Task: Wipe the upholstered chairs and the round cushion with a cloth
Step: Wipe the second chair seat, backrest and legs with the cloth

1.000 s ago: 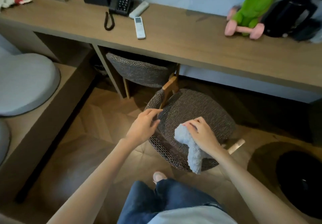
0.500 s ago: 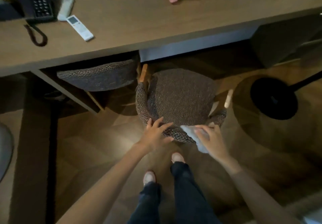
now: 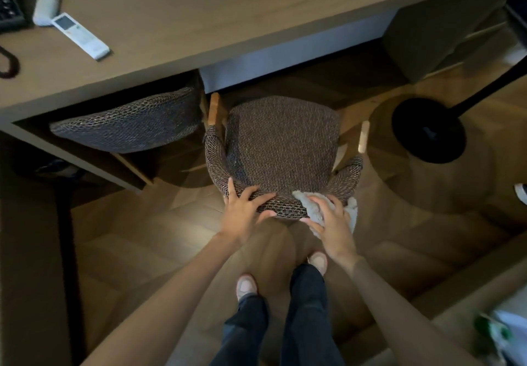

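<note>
A person's left hand grips the curved backrest of an upholstered chair, fingers spread over its top edge and thumb on the outer face. Just beside it, the right hand holds a fluffy white cloth against the same backrest, fingers curved over the fabric, part of which hangs down behind the hand. The chair stands on a wooden floor, its seat facing a long wooden table. A second chair is tucked under the table to the left. A white remote lies on the table near a black telephone. A black lamp base rests on the floor to the right.
</note>
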Tool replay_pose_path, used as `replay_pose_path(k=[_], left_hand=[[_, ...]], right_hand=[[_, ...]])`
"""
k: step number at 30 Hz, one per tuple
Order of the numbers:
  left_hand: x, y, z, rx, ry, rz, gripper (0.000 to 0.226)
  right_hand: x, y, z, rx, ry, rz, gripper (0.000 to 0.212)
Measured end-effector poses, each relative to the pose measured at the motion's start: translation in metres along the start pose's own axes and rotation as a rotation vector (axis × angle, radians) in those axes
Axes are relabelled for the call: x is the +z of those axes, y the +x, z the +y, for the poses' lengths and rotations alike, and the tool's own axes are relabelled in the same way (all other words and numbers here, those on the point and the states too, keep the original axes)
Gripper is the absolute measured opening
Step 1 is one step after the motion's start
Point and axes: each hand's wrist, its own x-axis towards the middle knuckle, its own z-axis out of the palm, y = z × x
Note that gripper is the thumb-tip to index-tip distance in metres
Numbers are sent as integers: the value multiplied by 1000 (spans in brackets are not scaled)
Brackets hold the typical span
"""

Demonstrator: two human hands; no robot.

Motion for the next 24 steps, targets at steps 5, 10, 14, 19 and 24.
replay_pose_path(k=[5,10,14,19,24], left_hand=[[3,9,14,-28,-134,55,51],[6,36,36,-57,-290,80,50],[3,61,54,-56,-254,99,49],[-8,97,83,-74,-282,113,46],[-20,143,126,-154,-323,119,45]], right_hand=[[-11,8,7,-7,15,31,44],[-37,35,23,-15,-10,30,45],[-60,63,37,-8,52,29,47],[-97,111,62,-51,101,13,50],[-139,165,85,-93,58,-25,52]])
